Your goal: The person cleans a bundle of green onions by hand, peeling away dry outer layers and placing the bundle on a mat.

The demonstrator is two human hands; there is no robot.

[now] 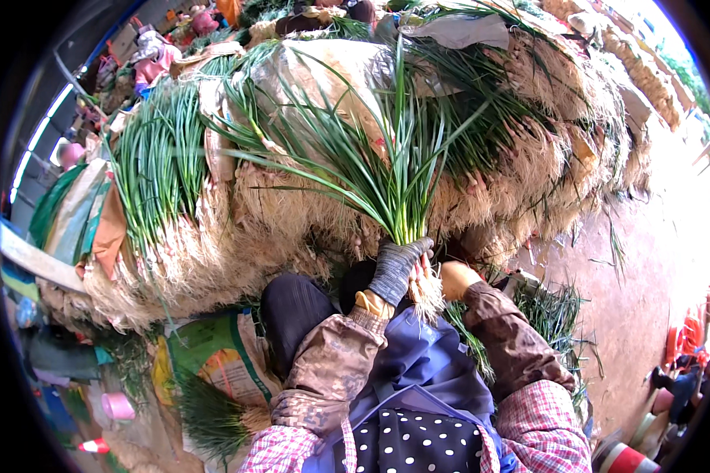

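My left hand [401, 266], in a grey knitted glove or wrap, is closed around the base of a bunch of spring onions [402, 185]. Their long green leaves fan out away from me, and the pale roots [426, 293] hang out below the fist. Just right of those roots is my right hand [456, 280], in a tan glove; its fingers are mostly hidden, so I cannot make out a hold. Beyond both hands lies a long heap of spring onions [497, 189], with shaggy roots turned toward me.
Another row of spring onions [162, 158] lies at the left. Clear plastic sheeting [323, 71] covers part of the heap. A green printed sack [229, 347] and a small bunch [213, 414] lie at lower left. Loose leaves [552, 315] are on the floor at right. People work at upper left.
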